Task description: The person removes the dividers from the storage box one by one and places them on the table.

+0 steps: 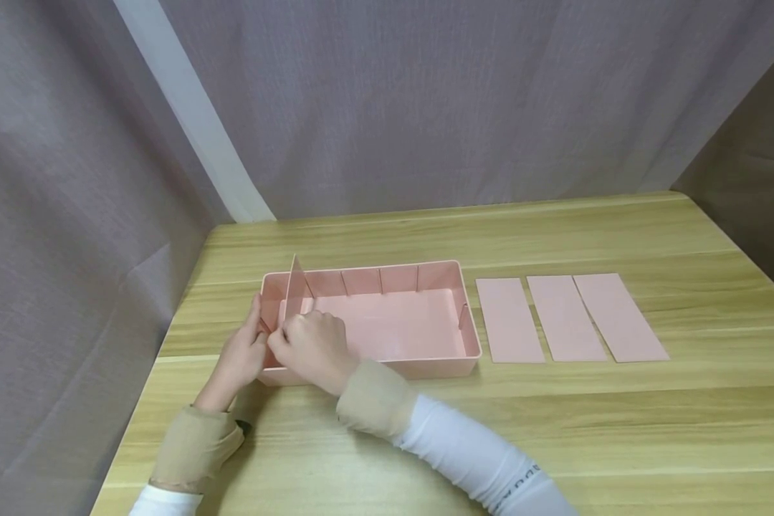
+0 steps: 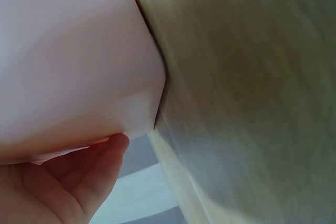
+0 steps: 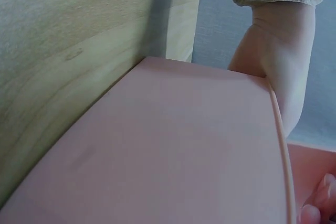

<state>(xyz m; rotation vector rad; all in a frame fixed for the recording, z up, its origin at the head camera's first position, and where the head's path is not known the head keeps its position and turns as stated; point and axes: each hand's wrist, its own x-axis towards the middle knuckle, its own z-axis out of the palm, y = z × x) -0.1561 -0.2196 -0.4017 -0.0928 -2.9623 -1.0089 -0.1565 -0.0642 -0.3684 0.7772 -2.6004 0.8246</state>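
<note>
A pink rectangular box (image 1: pixel 409 369) with slotted inner walls sits on the table. My left hand (image 1: pixel 241 350) holds its left end, fingers along the outer end wall; in the left wrist view, the fingers (image 2: pixel 100 174) lie against that wall. A thin pink divider panel (image 1: pixel 295 287) stands crosswise in the box's left part, its far end raised above the back rim. My right hand (image 1: pixel 316 344) grips the panel near its front end, fingers curled. The right wrist view has the front wall (image 3: pixel 173 145) of the box, with right fingertips (image 3: pixel 320 200) inside the rim.
Three flat pink panels (image 1: pixel 509 320) lie side by side on the wood-grain table (image 1: pixel 716 401), right of the box. Grey curtains (image 1: pixel 426 107) hang behind and at the left, one with a white stripe (image 1: pixel 193 107).
</note>
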